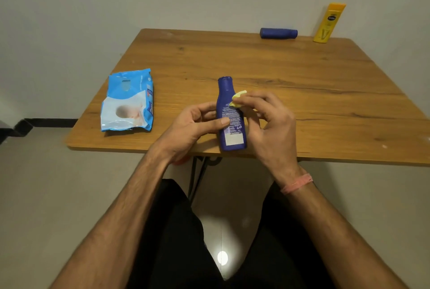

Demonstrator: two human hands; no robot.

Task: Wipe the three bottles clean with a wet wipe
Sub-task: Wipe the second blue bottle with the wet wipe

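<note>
A dark blue bottle [229, 114] stands near the table's front edge, its printed back label facing me. My left hand [195, 123] grips it from the left, thumb across the label. My right hand [270, 123] pinches a small crumpled yellowish wet wipe [237, 98] against the bottle's upper right shoulder. A second dark blue bottle [278, 33] lies on its side at the table's far edge. A tall yellow bottle [328, 23] stands upright to its right, by the wall.
A blue and white pack of wet wipes [128, 102] lies flat on the left part of the wooden table [302, 83]. The wall runs close behind the table. My legs in dark clothing are below the front edge.
</note>
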